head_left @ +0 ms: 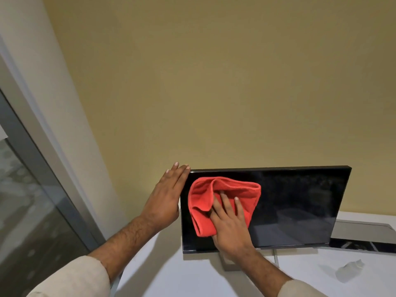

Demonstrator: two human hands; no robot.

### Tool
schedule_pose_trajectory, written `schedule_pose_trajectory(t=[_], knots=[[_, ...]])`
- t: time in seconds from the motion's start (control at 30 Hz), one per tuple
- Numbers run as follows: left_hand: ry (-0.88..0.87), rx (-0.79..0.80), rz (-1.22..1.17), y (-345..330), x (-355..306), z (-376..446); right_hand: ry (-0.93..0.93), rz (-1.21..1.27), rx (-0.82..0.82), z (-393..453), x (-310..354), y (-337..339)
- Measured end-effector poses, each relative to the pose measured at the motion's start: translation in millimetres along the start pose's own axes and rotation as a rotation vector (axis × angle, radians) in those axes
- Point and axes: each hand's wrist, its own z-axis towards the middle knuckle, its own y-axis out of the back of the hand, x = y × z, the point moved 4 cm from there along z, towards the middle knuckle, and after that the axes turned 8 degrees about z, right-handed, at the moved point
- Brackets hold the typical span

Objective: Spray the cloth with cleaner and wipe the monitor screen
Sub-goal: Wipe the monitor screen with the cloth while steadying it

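A black monitor (pixel 300 202) stands on a white table, its screen dark. A crumpled red cloth (pixel 235 189) lies flat against the left part of the screen. My right hand (pixel 231 224) presses the cloth onto the screen, fingers spread over and partly tucked into its folds. My left hand (pixel 167 194) rests flat and open against the monitor's left edge, fingertips at the top left corner. A pale, translucent spray bottle (pixel 349 271) lies on its side on the table at the lower right.
The white table (pixel 171 264) carries the monitor's grey stand (pixel 229 263). A grey flat device (pixel 364 232) sits to the right behind the monitor. A yellow wall rises behind. A glass door with a grey frame (pixel 42 168) stands on the left.
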Motion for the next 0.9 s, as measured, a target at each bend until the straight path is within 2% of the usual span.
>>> schedule_pose_trajectory(t=[0.1,0.17,0.4,0.57,0.7,0.9], knots=[[0.006,-0.009,-0.036,1.0,-0.3,-0.3,-0.074,0.105,-0.148,24.2,6.0,19.1],[-0.002,-0.007,-0.055,1.9,0.4,-0.8,-0.075,0.123,-0.151,37.5,17.5,23.4],[-0.030,0.033,-0.125,13.8,11.9,6.5,0.142,0.006,0.114,15.9,40.4,-13.7],[-0.070,0.064,-0.076,37.1,10.7,38.0,0.108,-0.051,0.184,-14.5,28.8,-29.7],[-0.119,0.152,-0.069,32.8,-9.3,60.8,0.064,-0.048,0.168,-14.3,23.5,-23.8],[-0.060,0.220,-0.118,41.3,-4.7,70.3,-0.039,0.098,-0.024,22.3,23.8,8.2]])
